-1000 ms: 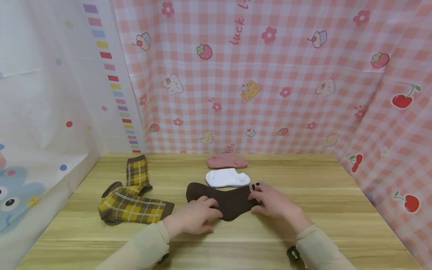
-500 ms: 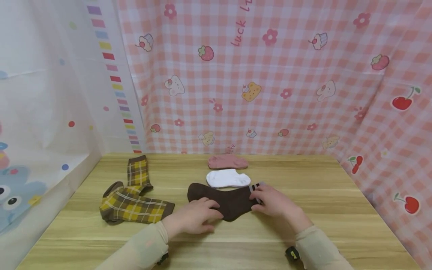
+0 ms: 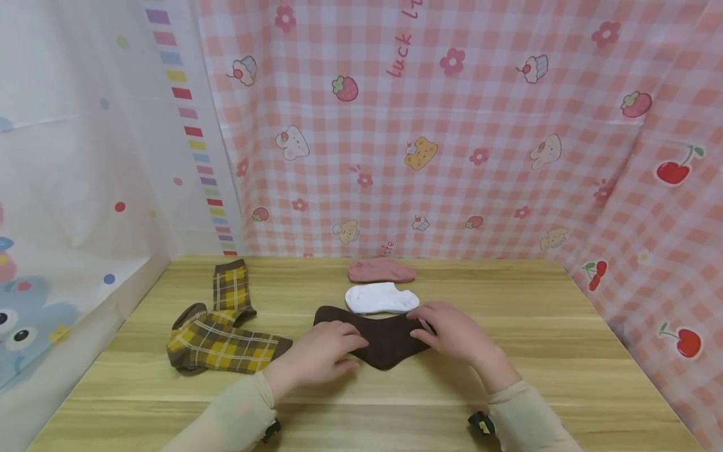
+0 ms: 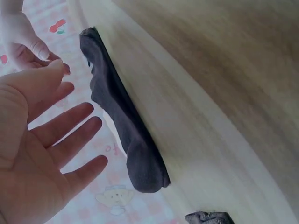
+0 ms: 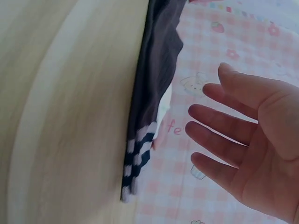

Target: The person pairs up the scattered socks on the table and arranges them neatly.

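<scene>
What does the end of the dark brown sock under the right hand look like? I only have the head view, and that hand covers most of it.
Observer: The right wrist view shows a cuff with light and dark stripes on the dark brown sock.
Operator: Is the right hand gripping it?
Observer: No, in that view checked cloth shows between the sock and the fingertips of the right hand.
Operator: And the other one? I can only see its back.
Observer: The left wrist view shows the palm side of the left hand, holding nothing.
</scene>
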